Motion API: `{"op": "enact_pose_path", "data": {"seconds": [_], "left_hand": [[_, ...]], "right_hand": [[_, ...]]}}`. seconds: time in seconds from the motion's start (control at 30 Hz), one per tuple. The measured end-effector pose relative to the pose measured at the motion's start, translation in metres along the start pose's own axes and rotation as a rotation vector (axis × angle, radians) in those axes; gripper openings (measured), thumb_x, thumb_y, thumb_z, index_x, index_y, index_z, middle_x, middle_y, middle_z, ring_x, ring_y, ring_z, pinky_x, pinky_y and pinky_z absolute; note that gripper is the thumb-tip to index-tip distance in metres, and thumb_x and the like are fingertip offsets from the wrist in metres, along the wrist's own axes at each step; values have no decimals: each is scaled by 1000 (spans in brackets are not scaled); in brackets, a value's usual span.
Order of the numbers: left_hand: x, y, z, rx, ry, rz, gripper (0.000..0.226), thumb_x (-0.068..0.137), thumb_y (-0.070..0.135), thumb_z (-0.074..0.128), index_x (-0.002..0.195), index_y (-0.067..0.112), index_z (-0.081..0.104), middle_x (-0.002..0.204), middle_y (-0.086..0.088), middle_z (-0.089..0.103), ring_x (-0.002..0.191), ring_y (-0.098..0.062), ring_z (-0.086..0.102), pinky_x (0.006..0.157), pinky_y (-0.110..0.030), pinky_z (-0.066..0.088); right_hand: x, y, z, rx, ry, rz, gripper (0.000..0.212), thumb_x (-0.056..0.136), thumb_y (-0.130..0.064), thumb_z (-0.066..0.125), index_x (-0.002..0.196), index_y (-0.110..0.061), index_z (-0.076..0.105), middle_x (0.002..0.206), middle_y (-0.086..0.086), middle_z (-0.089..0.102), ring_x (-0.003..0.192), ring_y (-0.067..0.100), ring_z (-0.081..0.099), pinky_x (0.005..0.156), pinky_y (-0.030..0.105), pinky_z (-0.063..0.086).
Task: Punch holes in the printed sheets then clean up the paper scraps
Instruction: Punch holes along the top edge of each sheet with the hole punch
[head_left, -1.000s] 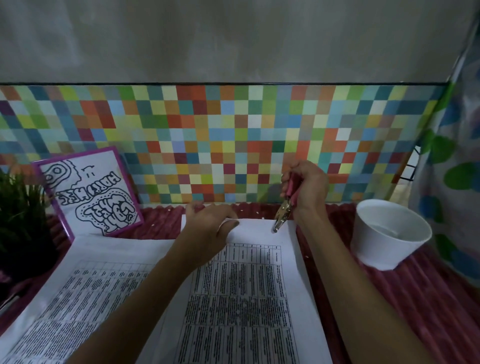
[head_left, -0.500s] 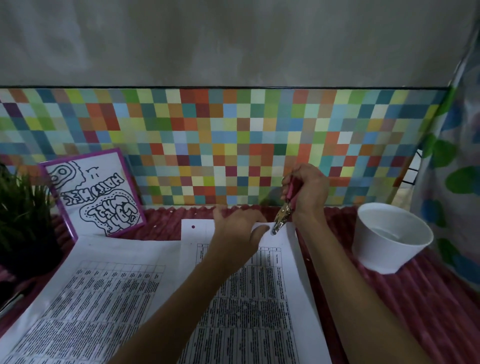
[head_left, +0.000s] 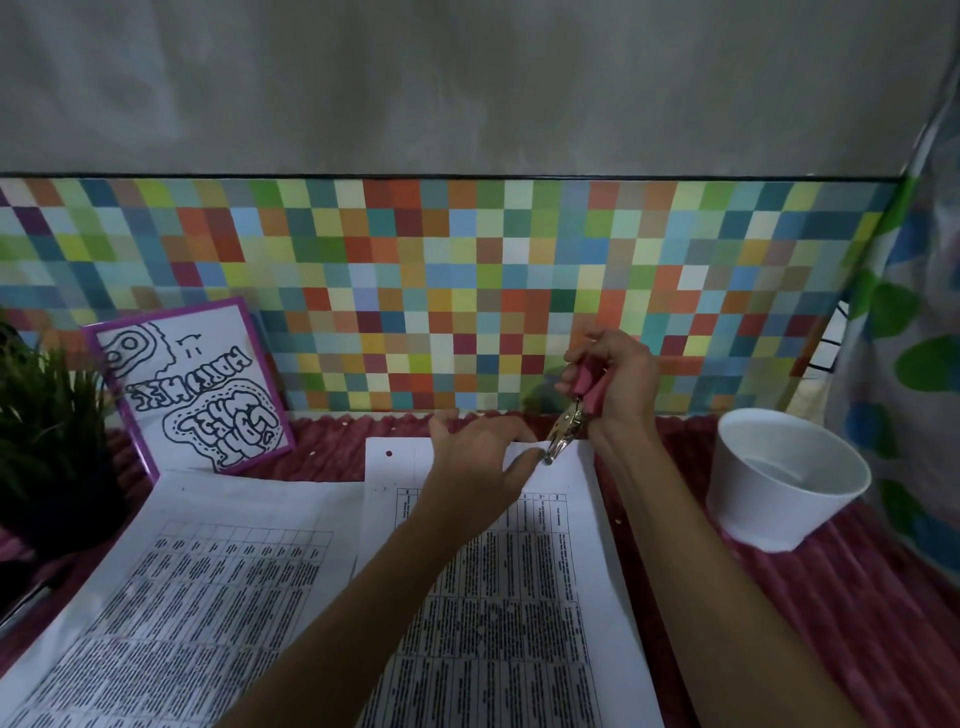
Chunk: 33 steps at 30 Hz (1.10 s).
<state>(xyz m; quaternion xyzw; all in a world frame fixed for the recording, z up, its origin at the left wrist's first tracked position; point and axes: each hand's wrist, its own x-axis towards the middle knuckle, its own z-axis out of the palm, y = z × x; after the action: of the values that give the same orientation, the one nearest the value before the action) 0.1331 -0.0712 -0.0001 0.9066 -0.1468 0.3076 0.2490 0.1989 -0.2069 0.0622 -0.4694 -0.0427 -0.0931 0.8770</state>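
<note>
Printed sheet (head_left: 519, 623): far edge pinched and lifted by left hand (head_left: 478, 462), likely to feed it into hole punch (head_left: 566, 423) just right of that pinch. Right hand (head_left: 618, 395) wrapped round pink handles, nose astride the edge. Punched hole (head_left: 389, 453) well left of grip; white cup (head_left: 779, 478) to the right, apart from forearm.

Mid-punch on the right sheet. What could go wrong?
1. Left grip holds the sheet edge right beside the punch head; fingers could get nipped.
2. Edge is lifted, so this hole may sit off-line from the first hole.
3. Chads likely drop on the ribbed red cloth, not the white cup.
</note>
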Motion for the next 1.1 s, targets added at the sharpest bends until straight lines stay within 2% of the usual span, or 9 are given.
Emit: {"op": "enact_pose_path", "data": {"seconds": [0.3, 0.4, 0.6, 0.7, 0.77, 0.83, 0.9, 1.0, 1.1], "left_hand": [[-1, 0, 0, 40, 29, 56, 17, 92, 35, 55, 86, 23, 64, 86, 11, 69, 78, -6, 56, 88, -28, 14], [-1, -1, -1, 13, 10, 56, 20, 93, 39, 53, 90, 24, 65, 90, 12, 69, 83, -5, 56, 90, -27, 13], [1, -9, -4, -17, -5, 29, 27, 94, 44, 49, 93, 23, 65, 95, 14, 69, 89, -5, 56, 90, -30, 17], [8, -4, -9, -76, -66, -63, 19, 95, 41, 51, 94, 27, 64, 95, 20, 64, 92, -3, 55, 101, -38, 19], [11, 0, -17, -53, -81, -79, 17, 94, 43, 53, 97, 30, 63, 100, 20, 64, 99, -4, 54, 107, -46, 18], [9, -5, -26, 59, -3, -121, 30, 88, 50, 58, 112, 33, 58, 123, 14, 57, 123, -10, 45, 115, -50, 9], [0, -16, -36, 162, 121, -278, 76, 76, 60, 67, 139, 31, 37, 150, 8, 32, 143, -16, 21, 115, -51, 1], [-23, -24, -56, -333, 163, -579, 121, 61, 43, 86, 152, 23, 9, 155, -4, 26, 142, -24, 25, 116, -47, 23], [-46, -24, -70, -667, 98, -783, 107, 68, 13, 83, 150, 19, 14, 128, -2, 55, 108, -14, 61, 77, -19, 55]], "right_hand": [[-4, -7, 3, -123, -7, 86, 37, 55, -10, 50, 91, -5, 59, 55, 5, 54, 47, 20, 51, 56, 36, 50], [0, -15, -1, -267, -53, 50, 36, 74, -2, 51, 109, -9, 60, 66, 11, 58, 49, 23, 52, 48, 33, 50], [4, -45, -31, -1180, -607, 167, 22, 81, -29, 72, 101, -37, 74, 105, -2, 73, 93, 22, 66, 84, 38, 51], [-1, -46, -32, -1337, -678, 318, 13, 70, -28, 81, 77, -19, 75, 79, 0, 72, 72, 17, 62, 66, 30, 48], [1, -42, -33, -1285, -620, 327, 33, 69, -19, 81, 52, -14, 54, 54, 3, 50, 53, 18, 44, 54, 27, 35], [0, -40, -33, -1245, -566, 320, 35, 70, -16, 80, 56, -3, 51, 53, 6, 45, 47, 19, 41, 51, 24, 34], [0, -41, -33, -1230, -542, 280, 42, 70, -21, 80, 85, 13, 60, 71, 22, 62, 58, 36, 57, 60, 31, 48], [2, -41, -36, -1179, -481, 209, 43, 67, -27, 81, 95, 4, 68, 111, 31, 63, 92, 55, 60, 74, 46, 51], [4, -42, -38, -1084, -388, 197, 25, 70, -18, 81, 89, -8, 69, 82, 17, 71, 66, 30, 60, 62, 30, 44]]}}
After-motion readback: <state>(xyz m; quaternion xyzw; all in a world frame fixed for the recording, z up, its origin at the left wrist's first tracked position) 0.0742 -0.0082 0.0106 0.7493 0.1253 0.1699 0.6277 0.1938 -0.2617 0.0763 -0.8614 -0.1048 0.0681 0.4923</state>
